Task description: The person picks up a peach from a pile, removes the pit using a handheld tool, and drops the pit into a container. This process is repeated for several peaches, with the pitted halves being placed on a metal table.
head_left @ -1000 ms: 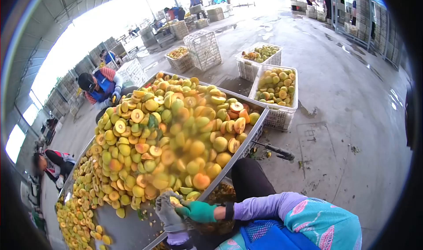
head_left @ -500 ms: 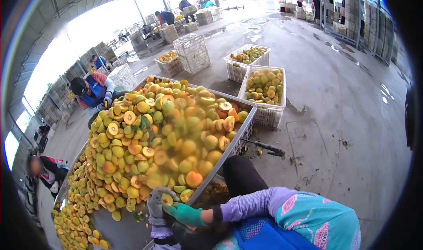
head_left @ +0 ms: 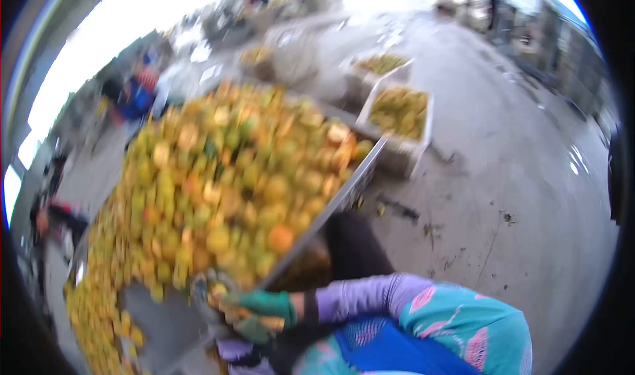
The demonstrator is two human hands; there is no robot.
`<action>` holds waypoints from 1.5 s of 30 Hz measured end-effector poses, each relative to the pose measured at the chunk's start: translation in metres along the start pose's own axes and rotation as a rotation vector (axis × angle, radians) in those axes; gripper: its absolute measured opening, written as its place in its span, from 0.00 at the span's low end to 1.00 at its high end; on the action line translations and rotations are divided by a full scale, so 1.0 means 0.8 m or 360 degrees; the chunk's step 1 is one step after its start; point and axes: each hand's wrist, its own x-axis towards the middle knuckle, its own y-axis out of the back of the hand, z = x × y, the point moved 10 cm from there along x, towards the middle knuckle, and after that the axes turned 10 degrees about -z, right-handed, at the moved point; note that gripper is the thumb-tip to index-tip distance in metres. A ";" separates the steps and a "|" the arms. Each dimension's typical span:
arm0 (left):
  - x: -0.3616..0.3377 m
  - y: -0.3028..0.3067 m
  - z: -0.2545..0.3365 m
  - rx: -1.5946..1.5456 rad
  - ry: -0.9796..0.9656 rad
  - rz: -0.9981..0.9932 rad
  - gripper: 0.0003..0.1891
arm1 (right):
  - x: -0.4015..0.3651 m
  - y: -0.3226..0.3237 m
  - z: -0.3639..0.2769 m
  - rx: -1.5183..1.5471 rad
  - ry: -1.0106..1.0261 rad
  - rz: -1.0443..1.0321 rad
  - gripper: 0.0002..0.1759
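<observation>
My left hand [head_left: 202,290], in a grey glove, is closed around a yellow peach piece [head_left: 217,293] at the near edge of the heap; motion smears the fingers. My right hand [head_left: 261,303], in a green glove, meets it from the right, fingertips against the left hand. A tan-orange strip shows along the right palm, too blurred to name. In front of both hands lies a big heap of peach halves [head_left: 218,196], yellow, green and orange, on a metal-edged sorting table [head_left: 331,209].
White crates of fruit [head_left: 399,137] stand on the concrete floor beyond the table's right corner. A person in blue [head_left: 135,97] works across the heap, and another person [head_left: 59,223] is at the left. A dark bar [head_left: 397,208] juts from the table's side.
The view has shifted and blurred. Both hands sit slightly lower and further left in view, still together. A tan-orange strip now shows more plainly at the right palm.
</observation>
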 end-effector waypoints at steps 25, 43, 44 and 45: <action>-0.022 -0.046 0.005 0.1855 0.0107 -0.0302 0.22 | -0.035 0.047 -0.125 -0.3484 0.0155 0.0963 0.24; -0.029 -0.004 -0.053 0.0462 0.0385 0.0055 0.20 | -0.056 0.034 -0.126 -0.3388 -0.0390 0.0822 0.26; -0.027 -0.017 -0.042 0.0880 0.0256 -0.0056 0.19 | -0.059 0.022 -0.124 -0.3495 -0.0398 0.0725 0.26; -0.028 -0.037 -0.035 0.1292 0.0118 -0.0172 0.18 | -0.062 0.019 -0.125 -0.3532 -0.0347 0.0721 0.26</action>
